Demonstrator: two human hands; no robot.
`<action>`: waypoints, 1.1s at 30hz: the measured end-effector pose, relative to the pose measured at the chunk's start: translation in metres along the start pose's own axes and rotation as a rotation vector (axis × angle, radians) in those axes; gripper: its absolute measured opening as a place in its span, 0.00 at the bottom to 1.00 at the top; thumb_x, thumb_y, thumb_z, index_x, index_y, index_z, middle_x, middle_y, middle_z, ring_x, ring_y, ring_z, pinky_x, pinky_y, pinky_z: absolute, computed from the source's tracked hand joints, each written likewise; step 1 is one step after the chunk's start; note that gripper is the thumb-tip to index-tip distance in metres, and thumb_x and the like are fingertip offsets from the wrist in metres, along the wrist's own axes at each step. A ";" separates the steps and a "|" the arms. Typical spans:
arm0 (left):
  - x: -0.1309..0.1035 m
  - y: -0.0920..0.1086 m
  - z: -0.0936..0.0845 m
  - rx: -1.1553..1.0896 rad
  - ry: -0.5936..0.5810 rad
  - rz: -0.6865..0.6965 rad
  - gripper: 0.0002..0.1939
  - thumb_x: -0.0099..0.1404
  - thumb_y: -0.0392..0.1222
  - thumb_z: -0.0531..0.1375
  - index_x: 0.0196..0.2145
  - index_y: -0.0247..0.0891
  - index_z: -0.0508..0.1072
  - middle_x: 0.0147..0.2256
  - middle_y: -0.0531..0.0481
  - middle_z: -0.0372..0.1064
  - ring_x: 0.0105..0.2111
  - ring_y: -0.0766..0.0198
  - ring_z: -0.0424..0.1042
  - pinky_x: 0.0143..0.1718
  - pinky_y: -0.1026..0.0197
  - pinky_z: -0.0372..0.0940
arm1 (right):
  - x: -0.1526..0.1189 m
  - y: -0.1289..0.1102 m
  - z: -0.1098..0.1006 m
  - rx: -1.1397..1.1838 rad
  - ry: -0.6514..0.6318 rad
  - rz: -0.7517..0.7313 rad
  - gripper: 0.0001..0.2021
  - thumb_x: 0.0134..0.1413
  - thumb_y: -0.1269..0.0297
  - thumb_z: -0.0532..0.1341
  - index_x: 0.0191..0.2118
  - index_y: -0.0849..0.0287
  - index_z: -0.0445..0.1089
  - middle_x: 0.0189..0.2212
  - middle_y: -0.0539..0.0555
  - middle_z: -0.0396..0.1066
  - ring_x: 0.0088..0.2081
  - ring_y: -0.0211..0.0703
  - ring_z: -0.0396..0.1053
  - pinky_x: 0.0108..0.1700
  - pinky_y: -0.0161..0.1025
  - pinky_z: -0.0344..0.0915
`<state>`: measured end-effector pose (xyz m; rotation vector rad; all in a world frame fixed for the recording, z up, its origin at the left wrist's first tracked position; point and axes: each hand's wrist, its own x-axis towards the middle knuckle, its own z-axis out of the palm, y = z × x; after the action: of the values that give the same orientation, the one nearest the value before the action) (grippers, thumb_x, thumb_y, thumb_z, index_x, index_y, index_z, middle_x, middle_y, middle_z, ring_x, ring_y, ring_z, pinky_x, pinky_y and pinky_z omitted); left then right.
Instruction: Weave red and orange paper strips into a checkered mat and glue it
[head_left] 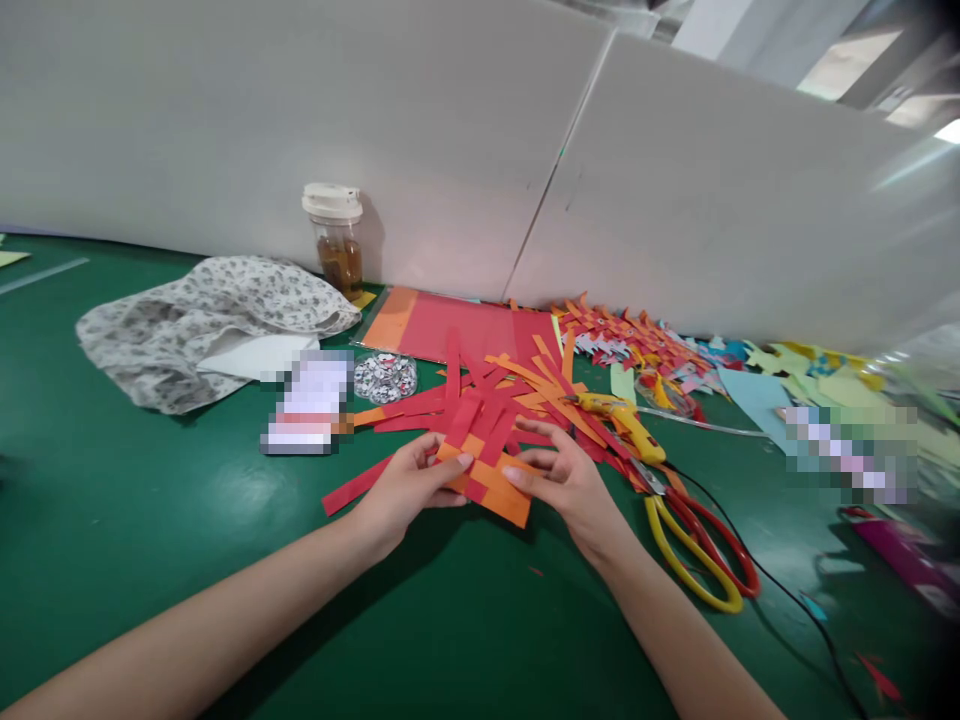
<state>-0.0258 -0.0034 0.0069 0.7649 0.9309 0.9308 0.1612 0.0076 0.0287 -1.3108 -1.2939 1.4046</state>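
A woven piece of red and orange paper strips [487, 465] is held up over the green table [480, 620]. My left hand [412, 485] pinches its left side, thumb on top and fingers beneath. My right hand [559, 480] grips the right side, with the thumb on an orange strip and the upper fingers bent behind. Just beyond both hands spreads a pile of loose red and orange strips [412, 405].
Right of the hands are a yellow glue gun [634, 430] with a black cord and scissors [694, 550]. Behind stand a lidded cup [337, 245], patterned cloth [217, 310], a phone [309, 405], a bag of small pieces [385, 378] and folded paper shapes [637, 345].
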 end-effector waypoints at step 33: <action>-0.003 -0.012 0.000 0.361 0.000 0.330 0.39 0.50 0.34 0.63 0.57 0.43 0.52 0.55 0.40 0.58 0.41 0.56 0.72 0.33 0.60 0.70 | -0.005 0.011 0.010 0.004 -0.082 0.032 0.40 0.36 0.62 0.71 0.55 0.57 0.50 0.33 0.54 0.76 0.34 0.48 0.75 0.34 0.40 0.69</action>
<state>-0.0227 -0.0109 -0.0024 1.2538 1.0038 1.0610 0.1534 -0.0008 0.0186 -1.2881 -1.3291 1.4962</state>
